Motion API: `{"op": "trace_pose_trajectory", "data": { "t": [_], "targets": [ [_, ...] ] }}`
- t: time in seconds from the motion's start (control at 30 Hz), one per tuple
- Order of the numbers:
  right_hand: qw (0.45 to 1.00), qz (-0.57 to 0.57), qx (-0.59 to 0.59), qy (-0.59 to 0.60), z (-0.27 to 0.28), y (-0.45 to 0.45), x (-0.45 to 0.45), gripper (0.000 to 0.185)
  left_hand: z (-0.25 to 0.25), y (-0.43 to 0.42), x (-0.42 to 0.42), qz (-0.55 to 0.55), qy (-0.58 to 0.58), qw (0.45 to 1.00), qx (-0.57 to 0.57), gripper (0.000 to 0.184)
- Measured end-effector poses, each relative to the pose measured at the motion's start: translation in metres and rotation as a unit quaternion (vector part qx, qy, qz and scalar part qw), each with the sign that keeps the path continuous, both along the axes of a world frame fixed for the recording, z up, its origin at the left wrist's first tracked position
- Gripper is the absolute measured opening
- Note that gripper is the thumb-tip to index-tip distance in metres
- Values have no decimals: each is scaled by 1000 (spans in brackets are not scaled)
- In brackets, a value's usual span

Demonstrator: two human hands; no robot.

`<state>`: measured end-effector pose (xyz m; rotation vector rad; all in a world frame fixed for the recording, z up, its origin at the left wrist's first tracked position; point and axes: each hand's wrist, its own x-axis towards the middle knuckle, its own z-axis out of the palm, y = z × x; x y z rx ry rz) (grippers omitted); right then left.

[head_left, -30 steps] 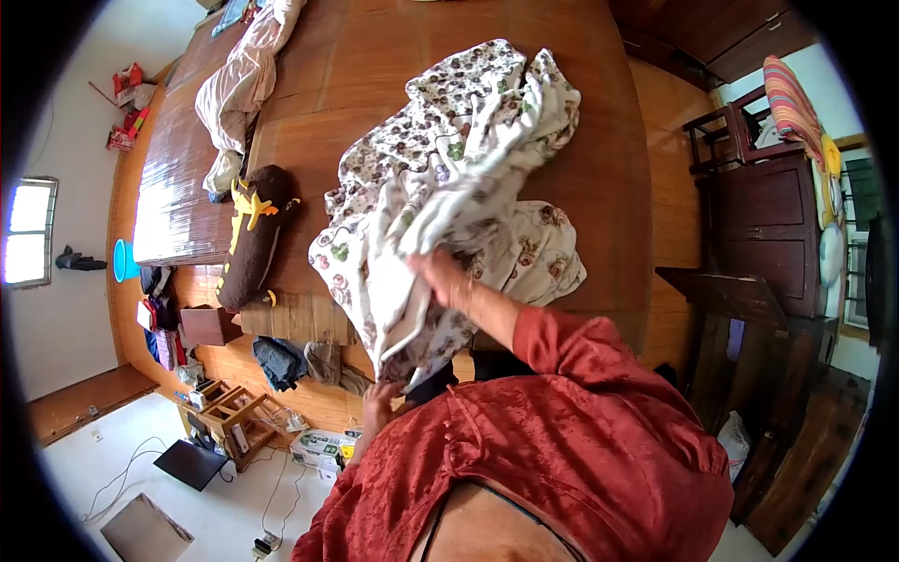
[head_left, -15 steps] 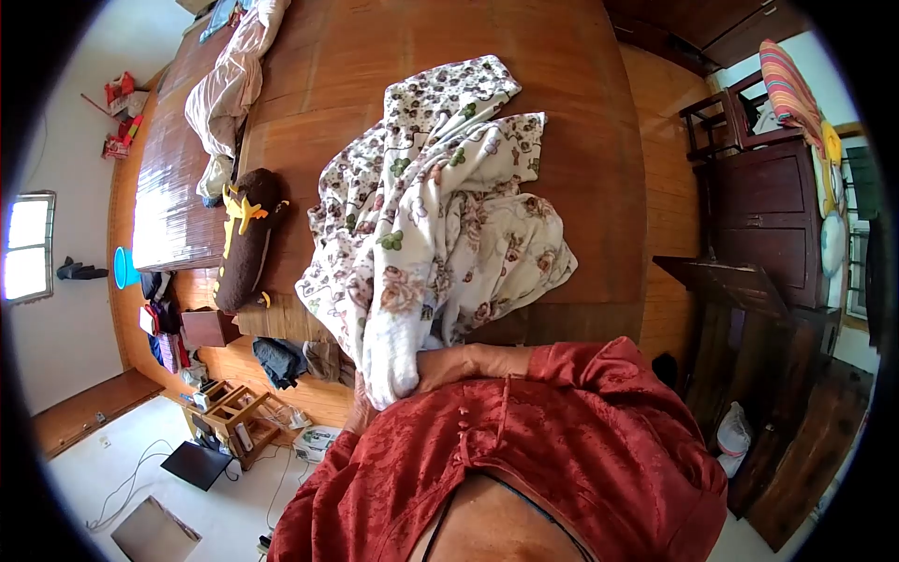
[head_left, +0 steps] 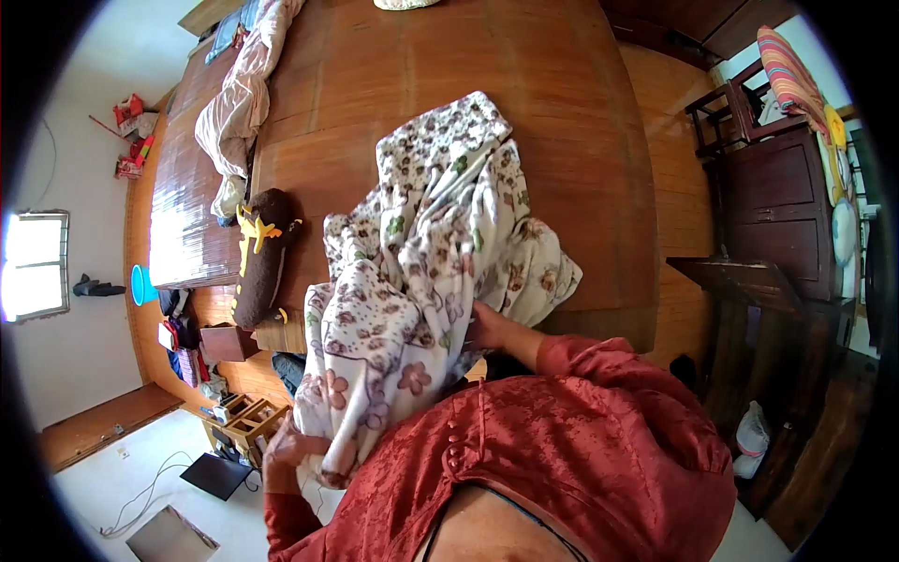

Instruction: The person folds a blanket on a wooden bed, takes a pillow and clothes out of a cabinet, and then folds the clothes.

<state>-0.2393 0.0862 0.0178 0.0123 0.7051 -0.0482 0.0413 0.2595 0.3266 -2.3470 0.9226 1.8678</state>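
Note:
A white fleece blanket (head_left: 403,281) printed with brown and purple flowers lies crumpled on the wooden platform (head_left: 581,169), its near end hanging over the front edge against my body. At the lower left, my left hand (head_left: 294,444) is closed on the blanket's hanging border. Farther right, my right hand (head_left: 487,326) grips the near right part of the blanket, with its fingertips hidden in the folds. Both red sleeves reach in from the sides.
A brown plush toy (head_left: 260,272) with yellow trim lies left of the blanket. Beyond it, a pale bunched cloth (head_left: 229,122) runs along the platform's left side. Dark wooden cabinets (head_left: 773,215) stand on the right; a small wooden stand (head_left: 248,426) is at lower left.
My left hand has moved down and left, spreading the blanket's near end. My right hand has moved up and right along it. The blanket's far end has come closer to me.

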Motion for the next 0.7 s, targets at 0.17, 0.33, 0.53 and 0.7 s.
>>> {"op": "trace_pose_trajectory", "data": {
  "t": [0.17, 0.33, 0.53, 0.7],
  "targets": [
    [978, -158, 15, -138, 21, 1, 68, 52, 55, -71, -8, -117, 47, 991, -53, 73],
    [943, -255, -133, -169, 113, -108, 48, 44, 113, -172, -54, -126, 2, 931, -342, 80],
    [861, -353, -326, -168, 288, -237, -91, 37, 202, -302, -45, 1, 28, 835, -549, 67],
    [803, -378, -404, -223, 377, -235, -157, 35, 221, -351, -4, 76, 81, 761, -639, 63]
  ]
}}
